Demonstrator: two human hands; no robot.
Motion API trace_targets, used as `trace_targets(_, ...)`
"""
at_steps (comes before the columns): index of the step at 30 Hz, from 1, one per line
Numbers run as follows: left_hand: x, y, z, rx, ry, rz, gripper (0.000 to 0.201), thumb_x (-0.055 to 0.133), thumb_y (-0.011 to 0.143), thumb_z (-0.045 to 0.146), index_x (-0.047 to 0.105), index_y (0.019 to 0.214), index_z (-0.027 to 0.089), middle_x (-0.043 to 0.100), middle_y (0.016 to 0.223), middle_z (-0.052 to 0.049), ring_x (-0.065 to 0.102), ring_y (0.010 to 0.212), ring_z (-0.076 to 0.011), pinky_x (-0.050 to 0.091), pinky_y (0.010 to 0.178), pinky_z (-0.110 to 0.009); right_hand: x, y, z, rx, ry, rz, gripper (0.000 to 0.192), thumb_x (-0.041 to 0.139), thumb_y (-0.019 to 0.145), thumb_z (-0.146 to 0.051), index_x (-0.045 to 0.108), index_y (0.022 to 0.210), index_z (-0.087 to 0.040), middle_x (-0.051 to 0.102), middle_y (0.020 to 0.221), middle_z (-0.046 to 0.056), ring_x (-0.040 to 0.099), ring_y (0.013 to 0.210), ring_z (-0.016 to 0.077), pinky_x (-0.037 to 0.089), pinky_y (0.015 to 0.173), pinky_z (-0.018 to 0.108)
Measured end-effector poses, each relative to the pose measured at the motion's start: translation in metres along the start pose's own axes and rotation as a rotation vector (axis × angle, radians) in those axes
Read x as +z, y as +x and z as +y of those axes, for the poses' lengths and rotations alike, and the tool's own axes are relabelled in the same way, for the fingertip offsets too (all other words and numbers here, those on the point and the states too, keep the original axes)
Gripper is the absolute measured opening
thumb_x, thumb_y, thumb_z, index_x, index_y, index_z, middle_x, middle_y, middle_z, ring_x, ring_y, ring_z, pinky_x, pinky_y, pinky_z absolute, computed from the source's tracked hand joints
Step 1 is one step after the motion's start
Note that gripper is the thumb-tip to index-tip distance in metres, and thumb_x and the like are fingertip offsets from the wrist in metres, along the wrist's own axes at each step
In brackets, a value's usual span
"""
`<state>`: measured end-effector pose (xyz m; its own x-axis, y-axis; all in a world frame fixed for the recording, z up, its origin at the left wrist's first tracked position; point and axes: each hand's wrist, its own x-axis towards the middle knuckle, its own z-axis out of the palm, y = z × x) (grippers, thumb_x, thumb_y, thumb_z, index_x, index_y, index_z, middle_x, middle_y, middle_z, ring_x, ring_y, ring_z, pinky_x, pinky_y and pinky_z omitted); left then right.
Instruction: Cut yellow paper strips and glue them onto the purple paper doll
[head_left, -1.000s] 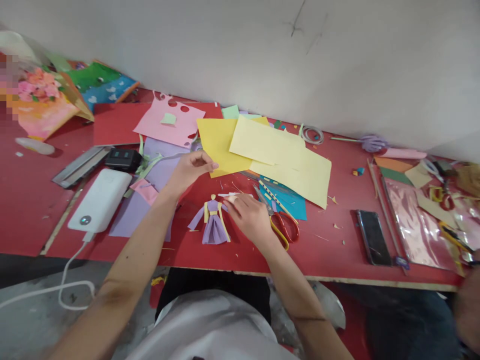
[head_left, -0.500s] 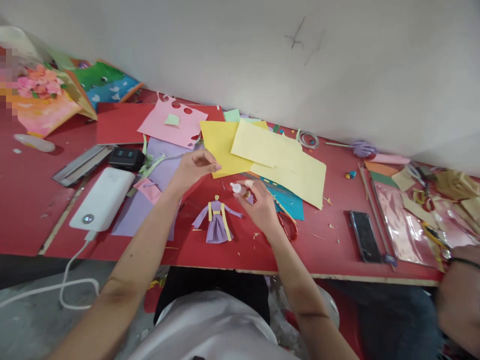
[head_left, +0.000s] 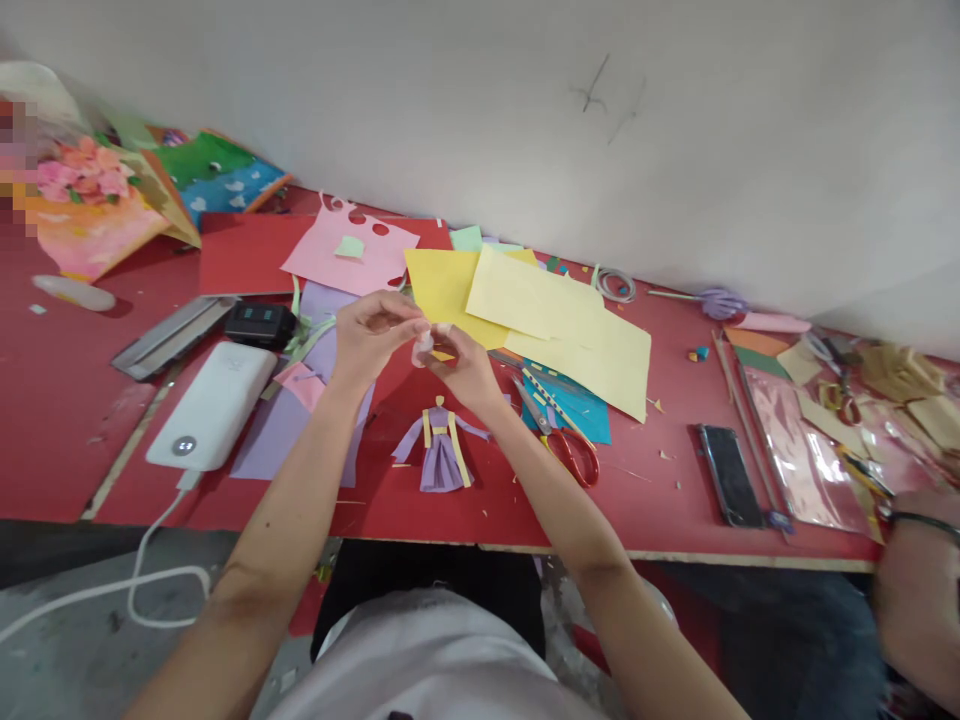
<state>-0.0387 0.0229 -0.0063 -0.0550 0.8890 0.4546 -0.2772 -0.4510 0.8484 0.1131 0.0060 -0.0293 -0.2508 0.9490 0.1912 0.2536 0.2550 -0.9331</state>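
Near the centre of the frame, two bare hands meet above a red table (head_left: 660, 500). The left hand (head_left: 367, 335) and the right hand (head_left: 461, 365) have their fingertips pinched together on a small white glue bottle (head_left: 424, 345), which is held up off the table between them; which hand bears it more cannot be told. Just below the hands, flat on the red surface, lies a small purple paper dress figure with yellow strips (head_left: 441, 450), untouched. To its right lie red-handled scissors (head_left: 566, 440) on a teal paper sheet (head_left: 581, 410). Behind the hands, overlapping yellow paper sheets (head_left: 555, 320) spread toward the centre right, with a pink paper sheet with round holes (head_left: 349, 250) at upper centre left. At left sit a white power bank (head_left: 214, 405) with a cable and a lilac paper sheet (head_left: 277, 430). A black phone (head_left: 731, 475) lies at right. Another person's arm (head_left: 919, 590) shows at the lower right edge.
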Motion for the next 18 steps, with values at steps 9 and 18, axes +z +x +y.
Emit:
trace_targets(9,0.012,-0.008,0.007,-0.003,0.005,-0.083,0.023,0.088,0.066,0.027,0.067,0.067,0.017,0.071,0.07,-0.002,0.065,0.056,-0.0107,0.054,0.052,-0.024,-0.12,-0.024,0.028,-0.037,-0.662,0.183,0.027,0.06,0.09,-0.037,0.066,0.11,-0.021,0.069,0.116,0.011,0.061,0.116,0.0262,0.047,0.104,0.048)
trace_targets(18,0.018,-0.014,0.031,-0.241,-0.067,-0.485,0.013,0.083,0.073,0.029,0.075,0.067,0.02,0.077,0.079,-0.008,0.072,0.064,-0.0187,0.057,0.055,-0.029,-0.167,-0.013,0.056,0.14,-1.156,0.044,0.041,0.056,0.092,-0.03,0.059,0.129,-0.012,0.069,0.121,0.018,0.064,0.11,0.0306,0.046,0.099,0.046)
